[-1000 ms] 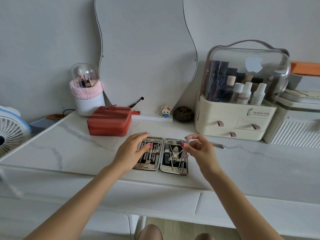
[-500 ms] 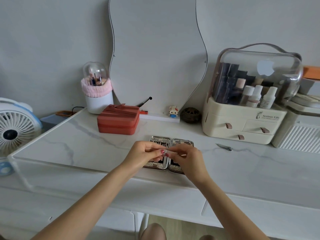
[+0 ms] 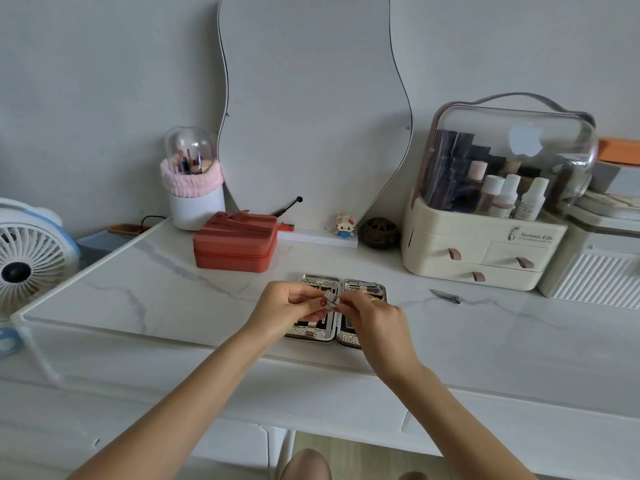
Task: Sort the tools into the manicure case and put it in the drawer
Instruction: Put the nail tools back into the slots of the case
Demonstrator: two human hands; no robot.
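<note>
The manicure case (image 3: pixel 363 286) lies open flat on the marble tabletop, both halves showing metal tools in straps. Above its middle, my left hand (image 3: pixel 287 308) and my right hand (image 3: pixel 372 318) meet and pinch one small metal tool (image 3: pixel 330 298) between their fingertips. The hands cover most of the case's centre and lower part. Another small metal tool (image 3: pixel 446 296) lies loose on the table to the right of the case.
A red zipped box (image 3: pixel 235 245) sits behind the case to the left. A cream cosmetics organiser with small drawers (image 3: pixel 481 251) stands at the back right, a brush holder (image 3: pixel 194 188) and mirror (image 3: pixel 311 98) at the back. A white fan (image 3: pixel 27 258) is at far left.
My left hand left the case's left half and rose to join the right hand over the case. Both now pinch the small tool that the right hand alone held a second ago.
</note>
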